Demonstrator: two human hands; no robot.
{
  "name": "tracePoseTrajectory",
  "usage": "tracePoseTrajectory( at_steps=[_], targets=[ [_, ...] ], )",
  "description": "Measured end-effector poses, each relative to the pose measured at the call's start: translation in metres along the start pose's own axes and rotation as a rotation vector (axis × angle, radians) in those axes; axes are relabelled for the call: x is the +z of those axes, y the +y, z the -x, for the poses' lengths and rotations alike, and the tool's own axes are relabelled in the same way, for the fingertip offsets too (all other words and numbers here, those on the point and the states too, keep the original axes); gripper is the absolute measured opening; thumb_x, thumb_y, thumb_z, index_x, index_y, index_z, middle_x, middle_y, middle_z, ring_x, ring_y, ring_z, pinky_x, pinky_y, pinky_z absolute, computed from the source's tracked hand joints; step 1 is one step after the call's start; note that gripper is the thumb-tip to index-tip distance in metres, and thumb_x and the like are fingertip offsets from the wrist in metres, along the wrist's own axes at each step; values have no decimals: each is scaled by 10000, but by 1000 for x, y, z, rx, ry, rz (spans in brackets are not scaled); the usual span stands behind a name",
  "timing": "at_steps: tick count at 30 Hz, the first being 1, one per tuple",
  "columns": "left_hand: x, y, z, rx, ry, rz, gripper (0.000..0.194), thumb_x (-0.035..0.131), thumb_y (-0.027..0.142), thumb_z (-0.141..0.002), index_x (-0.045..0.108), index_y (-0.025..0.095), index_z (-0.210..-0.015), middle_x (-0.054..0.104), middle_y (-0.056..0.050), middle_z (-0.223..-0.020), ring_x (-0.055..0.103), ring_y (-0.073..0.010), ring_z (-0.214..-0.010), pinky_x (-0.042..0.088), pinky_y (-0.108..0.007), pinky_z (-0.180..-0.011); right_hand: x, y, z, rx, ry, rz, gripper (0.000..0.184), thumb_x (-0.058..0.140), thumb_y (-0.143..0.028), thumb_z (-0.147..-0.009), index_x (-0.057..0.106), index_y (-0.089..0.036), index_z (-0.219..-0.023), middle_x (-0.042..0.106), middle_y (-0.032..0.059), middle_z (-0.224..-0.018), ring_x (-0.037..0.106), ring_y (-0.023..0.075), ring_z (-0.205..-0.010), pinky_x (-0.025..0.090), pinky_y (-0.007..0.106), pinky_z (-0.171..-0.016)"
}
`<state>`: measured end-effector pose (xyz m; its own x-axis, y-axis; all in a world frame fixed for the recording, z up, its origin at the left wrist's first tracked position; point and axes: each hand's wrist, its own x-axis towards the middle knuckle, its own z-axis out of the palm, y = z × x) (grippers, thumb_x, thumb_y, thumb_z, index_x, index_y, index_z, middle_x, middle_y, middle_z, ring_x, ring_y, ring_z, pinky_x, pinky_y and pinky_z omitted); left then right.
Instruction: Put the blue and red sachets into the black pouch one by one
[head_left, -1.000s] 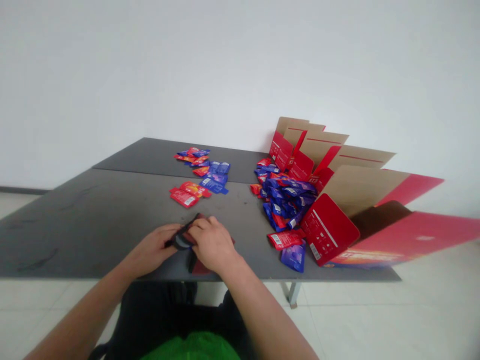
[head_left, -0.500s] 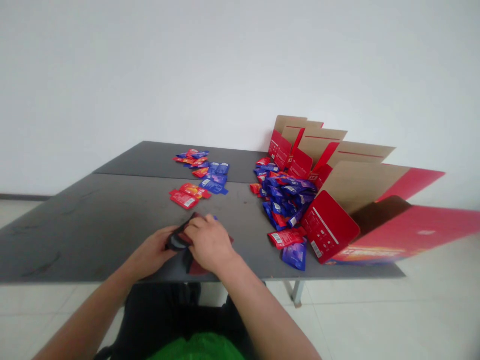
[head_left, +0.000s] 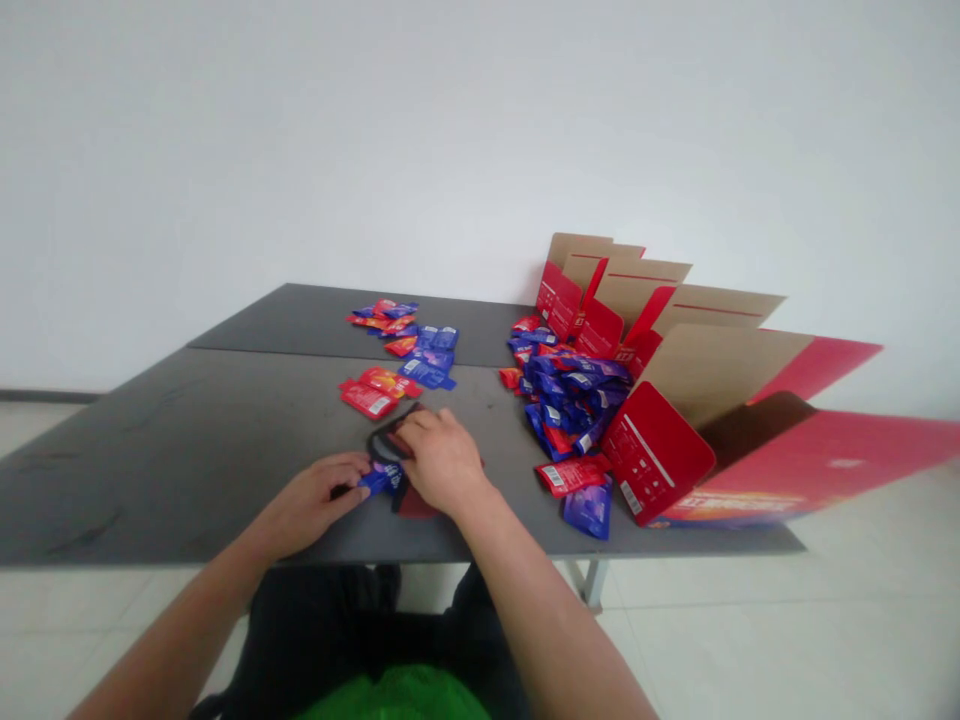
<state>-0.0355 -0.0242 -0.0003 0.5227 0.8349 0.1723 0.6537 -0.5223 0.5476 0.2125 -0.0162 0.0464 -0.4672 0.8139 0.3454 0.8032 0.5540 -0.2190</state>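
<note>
Close to the table's front edge, my left hand (head_left: 319, 503) pinches a blue packet (head_left: 381, 480) between thumb and fingers. Beside it, my right hand (head_left: 442, 460) is closed over a dark maroon and black item (head_left: 416, 502) that looks like a small pouch, its kind not clear. Its black rounded edge touches or overlaps the packet's far end. My right fingers cover much of this item. Just beyond my hands lie red and orange packets (head_left: 373, 393), with blue packets (head_left: 427, 372) behind them.
A heap of blue and red packets (head_left: 574, 400) lies on the right of the dark grey table (head_left: 187, 460). Several open red cartons (head_left: 660, 455) stand in a row along the right edge, flaps raised. Another small packet pile (head_left: 384, 318) lies farther back. A white wall rises behind.
The blue packet now shows in my left hand, which was at the dark item before. My right hand and the dark item have shifted slightly right.
</note>
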Motion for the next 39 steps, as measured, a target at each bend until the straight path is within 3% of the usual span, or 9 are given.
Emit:
tracePoseTrajectory(
  at_steps=[3,8,11,15,19,26,30,33,39],
  targets=[
    [-1,2,0,-19,-4,5,300,571,432,-979,681,237,-779,765,-44,-1128,664,-246,-1202,493,-374,-1099,11,7,0,-107,-127,-21,178,633,-218,-955,698,-222,-1120,687,40,-1185,541,213,-1116,379,322,-1015],
    [0,-1,0,-16,-9,-15,339,575,456,-976,647,229,-734,762,-56,-1167,651,-247,-1245,508,-349,-1077,4,58,3,253,-131,89,227,517,-203,-1017,725,-198,-1107,691,92,-1184,562,231,-1083,405,343,-964],
    [1,-5,1,-8,3,-26,323,580,456,-973,673,233,-758,764,-54,-1173,656,-248,-1238,504,-348,-1086,-7,58,6,370,-64,122,261,476,-231,-1038,724,-190,-1106,683,125,-1174,546,265,-1066,426,364,-896],
    [2,-7,2,-8,7,-23,306,597,461,-961,699,237,-779,764,-50,-1176,666,-256,-1216,495,-361,-1102,-2,17,7,138,14,24,232,591,-245,-982,686,-238,-1194,667,61,-1232,524,241,-1096,416,345,-955],
    [2,-4,1,-24,4,-18,301,587,454,-969,703,240,-790,757,-44,-1212,649,-256,-1248,479,-374,-1124,15,0,5,-104,-132,-54,173,620,-228,-959,704,-228,-1110,683,44,-1175,536,219,-1091,398,330,-995],
    [1,-4,0,-22,-9,-31,327,586,447,-969,637,235,-725,763,-45,-1161,654,-245,-1238,509,-359,-1082,6,49,-1,332,-120,78,231,507,-205,-1011,733,-196,-1055,695,113,-1139,565,254,-1044,415,361,-907],
    [1,-6,1,-13,-15,-45,304,577,435,-978,662,241,-760,759,-40,-1187,643,-240,-1255,490,-364,-1109,2,38,-1,180,-6,0,186,601,-221,-963,708,-234,-1115,690,65,-1190,556,238,-1062,402,345,-939],
    [2,-6,2,4,-6,-33,293,577,430,-977,667,241,-772,758,-46,-1182,639,-237,-1264,479,-365,-1127,11,32,-6,66,-28,-112,211,649,-221,-932,696,-254,-1135,686,28,-1223,572,210,-1077,387,333,-969],
    [0,0,1,-28,17,9,322,597,414,-952,627,229,-690,768,-45,-1137,659,-242,-1246,514,-343,-1086,25,39,-4,194,-52,-296,195,660,-230,-940,688,-226,-1134,694,44,-1177,614,192,-1059,416,289,-900]
  ],
)
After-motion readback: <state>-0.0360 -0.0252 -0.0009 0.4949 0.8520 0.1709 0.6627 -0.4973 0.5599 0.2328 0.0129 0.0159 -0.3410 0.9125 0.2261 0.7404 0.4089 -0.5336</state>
